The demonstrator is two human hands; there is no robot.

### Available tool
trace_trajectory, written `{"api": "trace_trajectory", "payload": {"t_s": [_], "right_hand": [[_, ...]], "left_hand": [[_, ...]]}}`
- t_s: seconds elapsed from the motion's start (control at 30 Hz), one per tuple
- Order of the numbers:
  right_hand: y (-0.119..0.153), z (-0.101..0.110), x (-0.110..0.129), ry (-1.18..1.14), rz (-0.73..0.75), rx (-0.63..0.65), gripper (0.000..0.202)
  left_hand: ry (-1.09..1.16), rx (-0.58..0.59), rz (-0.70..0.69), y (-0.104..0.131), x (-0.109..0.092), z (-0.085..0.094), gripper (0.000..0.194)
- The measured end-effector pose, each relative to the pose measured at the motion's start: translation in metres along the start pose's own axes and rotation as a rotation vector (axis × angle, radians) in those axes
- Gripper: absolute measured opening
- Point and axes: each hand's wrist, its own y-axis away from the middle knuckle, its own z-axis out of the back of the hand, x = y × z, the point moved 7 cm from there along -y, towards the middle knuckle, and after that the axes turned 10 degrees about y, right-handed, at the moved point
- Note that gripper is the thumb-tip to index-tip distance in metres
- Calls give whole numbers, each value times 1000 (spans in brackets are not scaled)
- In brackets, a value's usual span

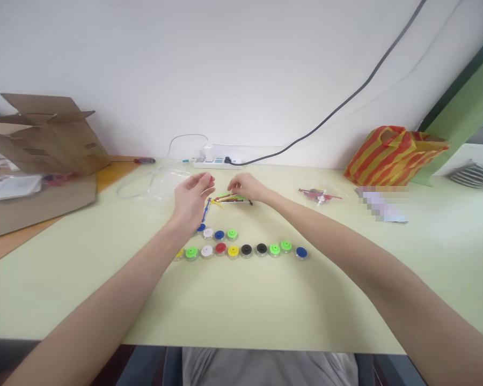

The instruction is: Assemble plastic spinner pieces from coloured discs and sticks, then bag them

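My left hand [189, 199] is raised over the table with its fingertips pinched together on a small red piece [212, 178], too small to make out fully. Bent fingers of my right hand [248, 187] reach down at a loose pile of thin coloured plastic sticks [227, 199]; what they pinch, if anything, is hidden. A blue stick [206, 210] lies beside my left hand. Nearer to me are two rows of small round discs with clear rims, among them a red disc [220, 248], a black disc [261, 249] and a blue disc [301, 252]. My left wrist hides part of the rows.
A clear plastic bag [165, 185] lies to the left, near a screwdriver [145, 161]. Against the wall stands a power strip [217, 162] with a dark cable. A small packet of parts [320, 196], a striped bag [386, 158] and a cardboard box [60, 139] flank the table [241, 305].
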Motion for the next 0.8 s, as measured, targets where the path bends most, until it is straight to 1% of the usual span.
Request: {"api": "trace_trajectory", "payload": {"t_s": [0.1, 0.2, 0.37, 0.47, 0.6, 0.67, 0.8], "right_hand": [[-10, -16, 6, 23, 11, 36, 20], [-14, -22, 7, 71, -15, 31, 15], [-13, -20, -6, 119, -88, 26, 9], [-10, -19, -14, 108, -134, 25, 9], [-7, -18, -18, 37, -164, 31, 5], [-5, -15, -17, -16, -164, 24, 7], [-2, -6, -12, -151, -170, -44, 6]], "left_hand": [[-9, 32, -14, 5, -2, -6, 30], [-18, 66, -17, 9, -4, -11, 30], [-11, 79, -16, 10, -4, -13, 31], [-7, 75, -14, 9, -3, -13, 31], [-5, 88, -24, 11, -1, -15, 30], [-9, 83, -40, 12, -1, -16, 29], [-19, 45, -107, 13, -8, -16, 25]]}}
